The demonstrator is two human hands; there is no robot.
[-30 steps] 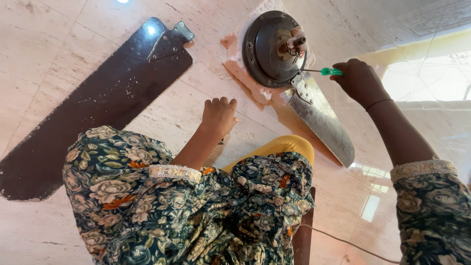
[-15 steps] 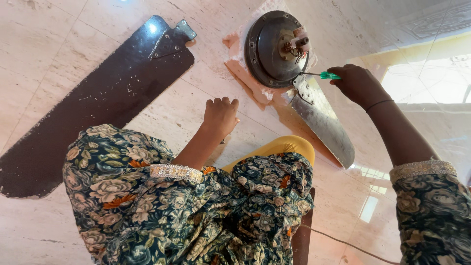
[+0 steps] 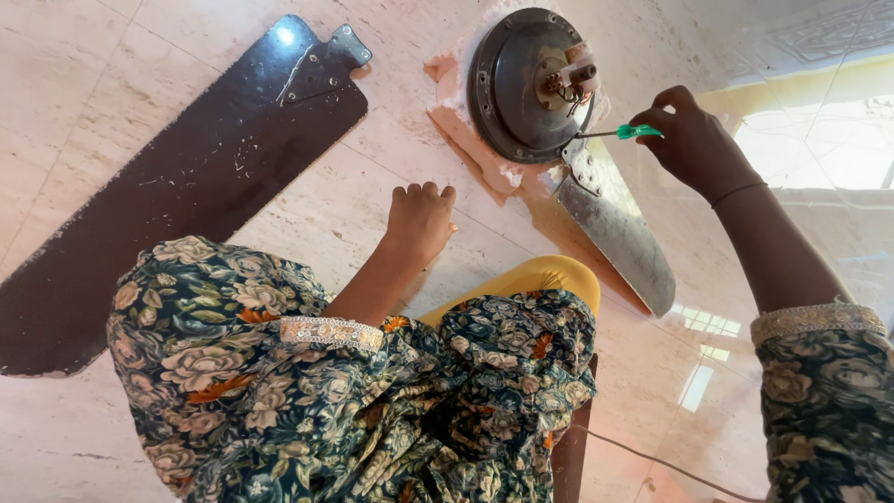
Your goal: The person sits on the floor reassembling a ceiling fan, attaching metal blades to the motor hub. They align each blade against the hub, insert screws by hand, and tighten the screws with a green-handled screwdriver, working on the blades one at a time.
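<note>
The head view is showing a round fan motor [image 3: 521, 88] lying on the marble floor [image 3: 84, 65], with one silver blade [image 3: 619, 224] attached beside it. The right hand [image 3: 694, 140] is closing around a green-handled screwdriver [image 3: 619, 132], pressing its tip at the motor's edge near the blade mount; this looks like screw work, calling for steady turning. The left hand [image 3: 421, 219] is resting palm-down, fingers loosely curled, holding nothing. A detached dark blade [image 3: 177, 186] is lying well apart.

Your items: green-handled screwdriver [image 3: 622, 132], level, tip at round dark fan motor [image 3: 521, 86] on the floor.
</note>
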